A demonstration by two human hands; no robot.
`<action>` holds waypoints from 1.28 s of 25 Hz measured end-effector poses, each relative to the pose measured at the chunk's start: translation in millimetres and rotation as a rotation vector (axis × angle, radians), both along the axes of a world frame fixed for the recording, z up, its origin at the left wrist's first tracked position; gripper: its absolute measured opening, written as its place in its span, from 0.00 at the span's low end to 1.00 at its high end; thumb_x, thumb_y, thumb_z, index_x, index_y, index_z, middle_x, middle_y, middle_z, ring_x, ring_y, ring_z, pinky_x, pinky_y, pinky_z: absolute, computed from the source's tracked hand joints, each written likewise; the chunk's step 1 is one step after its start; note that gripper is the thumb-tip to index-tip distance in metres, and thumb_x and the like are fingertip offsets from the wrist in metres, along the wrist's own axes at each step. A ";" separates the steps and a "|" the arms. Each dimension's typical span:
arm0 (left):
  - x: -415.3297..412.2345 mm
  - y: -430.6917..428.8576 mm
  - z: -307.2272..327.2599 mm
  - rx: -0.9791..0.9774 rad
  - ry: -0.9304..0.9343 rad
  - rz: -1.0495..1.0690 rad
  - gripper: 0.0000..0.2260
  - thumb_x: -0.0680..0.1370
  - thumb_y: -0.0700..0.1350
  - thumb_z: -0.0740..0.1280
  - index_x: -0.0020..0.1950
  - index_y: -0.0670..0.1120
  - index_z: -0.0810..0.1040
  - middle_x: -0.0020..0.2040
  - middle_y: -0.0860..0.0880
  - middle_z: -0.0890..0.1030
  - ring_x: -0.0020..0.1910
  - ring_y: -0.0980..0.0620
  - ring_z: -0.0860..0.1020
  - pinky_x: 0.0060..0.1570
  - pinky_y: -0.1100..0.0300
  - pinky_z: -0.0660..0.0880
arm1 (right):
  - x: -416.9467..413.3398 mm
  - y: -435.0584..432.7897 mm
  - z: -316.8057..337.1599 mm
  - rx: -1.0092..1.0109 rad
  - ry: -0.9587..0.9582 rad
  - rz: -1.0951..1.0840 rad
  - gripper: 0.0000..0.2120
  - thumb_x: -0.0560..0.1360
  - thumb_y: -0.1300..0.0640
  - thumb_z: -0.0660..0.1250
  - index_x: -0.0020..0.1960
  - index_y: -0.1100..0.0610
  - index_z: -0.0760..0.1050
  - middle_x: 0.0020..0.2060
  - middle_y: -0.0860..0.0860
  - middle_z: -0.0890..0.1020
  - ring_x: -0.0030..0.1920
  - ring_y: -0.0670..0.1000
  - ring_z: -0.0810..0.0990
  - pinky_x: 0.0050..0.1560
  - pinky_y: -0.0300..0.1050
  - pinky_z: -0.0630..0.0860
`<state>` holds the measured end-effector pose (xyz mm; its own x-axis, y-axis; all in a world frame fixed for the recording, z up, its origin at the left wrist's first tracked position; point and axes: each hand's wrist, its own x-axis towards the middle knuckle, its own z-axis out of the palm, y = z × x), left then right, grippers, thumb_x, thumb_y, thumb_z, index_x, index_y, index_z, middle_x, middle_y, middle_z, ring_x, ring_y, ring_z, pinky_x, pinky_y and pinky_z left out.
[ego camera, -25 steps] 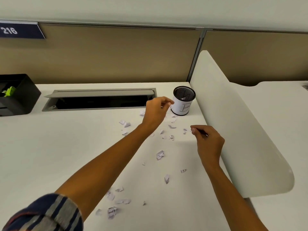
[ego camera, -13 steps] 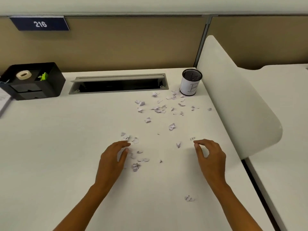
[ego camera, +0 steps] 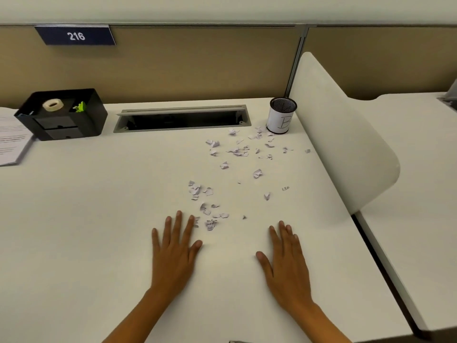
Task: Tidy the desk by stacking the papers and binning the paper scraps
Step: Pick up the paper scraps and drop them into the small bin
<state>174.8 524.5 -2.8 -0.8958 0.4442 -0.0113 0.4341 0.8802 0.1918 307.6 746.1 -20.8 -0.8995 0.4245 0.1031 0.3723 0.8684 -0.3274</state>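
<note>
Since half a second ago both hands have uncurled from a pinching pose and lie flat, while the small torn white paper scraps [ego camera: 257, 173] sit scattered as before on the white tabletop [ego camera: 99, 219]. They run from a near cluster just beyond the left hand [ego camera: 174, 253] up to the black mesh cup wrapped in white paper marked B [ego camera: 282, 117], which likely serves as the bin. That hand and the right hand [ego camera: 286, 258] rest palm down, fingers straight and spread, holding nothing. The scraps look feather-light, limp and easily scattered, so pinching each between thumb and fingertip, or sweeping several into a heap first, seems best. Printed white sheets [ego camera: 12, 139] lie at the left edge, partly out of view, beside a black plastic desk organiser [ego camera: 64, 115].
</note>
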 end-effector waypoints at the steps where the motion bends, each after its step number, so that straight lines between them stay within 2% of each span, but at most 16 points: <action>1: -3.4 9.7 -0.7 -0.002 0.001 -0.041 0.30 0.77 0.63 0.36 0.77 0.53 0.52 0.78 0.50 0.50 0.77 0.45 0.50 0.73 0.41 0.47 | -7.0 -2.8 -0.8 0.004 0.006 0.014 0.33 0.78 0.36 0.43 0.77 0.53 0.49 0.77 0.49 0.47 0.77 0.47 0.42 0.75 0.43 0.40; 3: -8.7 25.3 -3.9 -0.019 0.019 -0.145 0.31 0.76 0.64 0.32 0.77 0.55 0.44 0.77 0.52 0.42 0.77 0.47 0.42 0.73 0.44 0.40 | -23.5 -9.9 -0.7 -0.007 0.021 0.053 0.33 0.78 0.37 0.45 0.77 0.53 0.49 0.77 0.49 0.48 0.77 0.48 0.44 0.75 0.41 0.39; 5: -12.9 33.1 -5.0 0.006 0.010 -0.239 0.29 0.77 0.63 0.34 0.76 0.55 0.38 0.77 0.55 0.38 0.76 0.52 0.38 0.74 0.48 0.37 | -42.0 -17.8 0.7 -0.030 0.040 0.097 0.33 0.78 0.37 0.46 0.77 0.54 0.51 0.77 0.50 0.49 0.77 0.48 0.46 0.75 0.41 0.40; 7: -16.6 30.5 -3.5 0.158 -0.050 -0.222 0.26 0.80 0.60 0.40 0.76 0.55 0.40 0.77 0.58 0.42 0.76 0.57 0.42 0.75 0.52 0.38 | -60.1 -25.4 1.8 -0.037 0.042 0.145 0.33 0.78 0.37 0.46 0.77 0.54 0.50 0.77 0.52 0.49 0.77 0.49 0.46 0.75 0.42 0.41; 9: -20.1 18.3 -3.6 0.288 -0.070 -0.068 0.25 0.81 0.57 0.43 0.77 0.55 0.44 0.77 0.58 0.47 0.76 0.58 0.45 0.75 0.54 0.41 | -77.4 -32.1 2.8 -0.024 0.012 0.188 0.34 0.77 0.36 0.46 0.77 0.53 0.46 0.77 0.52 0.46 0.77 0.50 0.43 0.75 0.44 0.39; 12: -27.7 -6.8 -6.7 0.167 -0.008 0.103 0.30 0.78 0.61 0.34 0.77 0.50 0.43 0.77 0.54 0.45 0.77 0.54 0.44 0.75 0.52 0.41 | -103.3 -42.4 5.7 -0.033 -0.041 0.260 0.36 0.77 0.34 0.48 0.77 0.50 0.42 0.77 0.53 0.42 0.77 0.51 0.40 0.76 0.47 0.37; 15: -31.6 -20.5 -7.1 0.055 0.004 0.017 0.37 0.72 0.66 0.25 0.77 0.50 0.40 0.77 0.53 0.41 0.76 0.53 0.41 0.75 0.52 0.40 | -122.8 -49.5 11.1 -0.009 -0.090 0.405 0.34 0.77 0.36 0.50 0.77 0.49 0.43 0.77 0.52 0.42 0.77 0.51 0.40 0.76 0.49 0.38; 19: -32.7 -22.7 -8.1 0.054 0.021 -0.007 0.38 0.72 0.66 0.25 0.77 0.50 0.42 0.78 0.53 0.43 0.77 0.53 0.42 0.75 0.51 0.41 | -124.6 -51.7 20.0 -0.051 -0.122 0.601 0.27 0.80 0.42 0.52 0.76 0.47 0.52 0.77 0.47 0.51 0.77 0.48 0.44 0.76 0.47 0.39; 22: -32.7 -22.6 -9.5 0.052 0.021 -0.004 0.36 0.73 0.65 0.27 0.77 0.50 0.42 0.78 0.53 0.44 0.77 0.53 0.42 0.75 0.51 0.42 | -107.7 -44.6 29.6 -0.128 -0.239 0.689 0.28 0.81 0.48 0.55 0.77 0.50 0.48 0.77 0.48 0.47 0.77 0.48 0.41 0.76 0.45 0.38; 24: -32.6 -21.7 -10.8 0.061 0.017 -0.002 0.36 0.74 0.65 0.28 0.77 0.50 0.43 0.78 0.53 0.44 0.76 0.53 0.42 0.75 0.50 0.42 | -90.8 -38.0 35.0 -0.114 -0.272 0.703 0.28 0.81 0.59 0.55 0.77 0.51 0.46 0.77 0.48 0.46 0.77 0.49 0.42 0.76 0.44 0.44; 26: -32.2 -20.0 -10.8 0.066 0.018 0.004 0.35 0.74 0.65 0.29 0.77 0.50 0.44 0.78 0.53 0.44 0.76 0.53 0.42 0.75 0.50 0.42 | -74.9 -33.7 40.1 -0.076 -0.265 0.610 0.30 0.80 0.67 0.53 0.77 0.52 0.45 0.77 0.48 0.47 0.77 0.48 0.45 0.75 0.42 0.53; 29: -31.7 -15.0 -10.5 0.054 0.024 -0.006 0.35 0.74 0.65 0.29 0.77 0.51 0.43 0.78 0.53 0.43 0.76 0.53 0.41 0.75 0.50 0.40 | -59.9 -33.0 46.0 0.021 -0.222 0.472 0.28 0.80 0.69 0.53 0.77 0.59 0.48 0.77 0.54 0.53 0.76 0.52 0.54 0.73 0.43 0.58; 32: -30.7 -7.0 -10.0 0.033 0.036 -0.031 0.35 0.74 0.65 0.27 0.77 0.51 0.43 0.78 0.53 0.43 0.77 0.52 0.42 0.75 0.50 0.40 | -53.1 -27.7 43.1 0.115 -0.147 0.410 0.22 0.79 0.69 0.53 0.72 0.63 0.61 0.70 0.58 0.68 0.66 0.56 0.69 0.62 0.45 0.72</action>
<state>144.1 517.4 -12.8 -0.8810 0.4717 0.0357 0.4685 0.8595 0.2043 254.5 718.5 22.3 -0.9997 0.0228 -0.0131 0.0249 0.9816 -0.1892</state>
